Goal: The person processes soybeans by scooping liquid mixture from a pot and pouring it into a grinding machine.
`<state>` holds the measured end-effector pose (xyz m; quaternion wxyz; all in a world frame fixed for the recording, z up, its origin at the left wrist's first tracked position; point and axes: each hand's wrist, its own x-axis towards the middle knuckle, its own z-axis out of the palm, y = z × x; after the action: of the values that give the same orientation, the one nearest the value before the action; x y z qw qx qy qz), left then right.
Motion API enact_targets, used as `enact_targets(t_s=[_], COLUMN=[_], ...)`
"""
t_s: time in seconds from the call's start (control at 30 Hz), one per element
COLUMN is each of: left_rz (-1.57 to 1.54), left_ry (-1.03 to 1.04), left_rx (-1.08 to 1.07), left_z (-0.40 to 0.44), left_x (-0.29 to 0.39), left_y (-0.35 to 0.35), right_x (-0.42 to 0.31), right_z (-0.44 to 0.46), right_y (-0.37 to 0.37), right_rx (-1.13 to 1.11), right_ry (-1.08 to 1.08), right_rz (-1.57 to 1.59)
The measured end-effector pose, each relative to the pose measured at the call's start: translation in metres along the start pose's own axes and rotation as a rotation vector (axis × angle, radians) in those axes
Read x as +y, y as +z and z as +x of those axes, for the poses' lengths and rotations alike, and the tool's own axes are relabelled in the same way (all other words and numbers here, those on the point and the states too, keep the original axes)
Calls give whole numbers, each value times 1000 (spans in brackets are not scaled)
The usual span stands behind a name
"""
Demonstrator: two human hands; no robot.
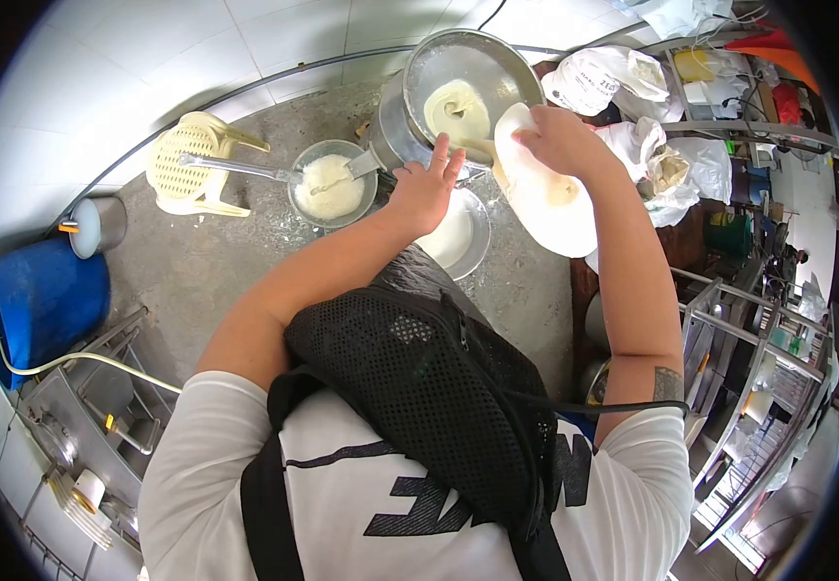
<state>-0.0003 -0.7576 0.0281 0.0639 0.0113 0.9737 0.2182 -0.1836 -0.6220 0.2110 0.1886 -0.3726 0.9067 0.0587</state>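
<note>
My right hand (pixel 566 140) grips the upper edge of a tilted white container (pixel 547 203), whose exact kind I cannot make out. A pale strip, perhaps batter, lies between it and the rim of a large metal mixing bowl (pixel 417 73). Thick cream-coloured batter (pixel 458 108) fills the bottom of that bowl. My left hand (pixel 426 192) has its fingers spread near the bowl's front side; it holds nothing. Left of it, a metal bowl (pixel 369 208) contains white powder and a long-handled metal utensil (pixel 235 167). Partly under my left hand sits another metal bowl (pixel 482 237) with white contents.
A yellow plastic stool (pixel 182 165) stands on the left, by a blue barrel (pixel 46 300) and a grey bucket (pixel 109 223). White sacks (pixel 589 82) and plastic bags (pixel 705 169) lie on the right. Metal racks (pixel 748 320) flank the right side.
</note>
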Motion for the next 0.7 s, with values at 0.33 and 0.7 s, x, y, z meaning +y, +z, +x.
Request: enact_targets(t_s=[0.33, 0.7], left_rz=[-2, 27], left_ry=[-3, 5], left_rx=[-37, 49], left_z=[1, -1], left_x=[0, 0], left_y=[-4, 5], right_x=[-3, -6], right_z=[2, 9], right_y=[-6, -9], right_rx=[-41, -4], right_ry=[14, -5], right_rz=[-26, -37])
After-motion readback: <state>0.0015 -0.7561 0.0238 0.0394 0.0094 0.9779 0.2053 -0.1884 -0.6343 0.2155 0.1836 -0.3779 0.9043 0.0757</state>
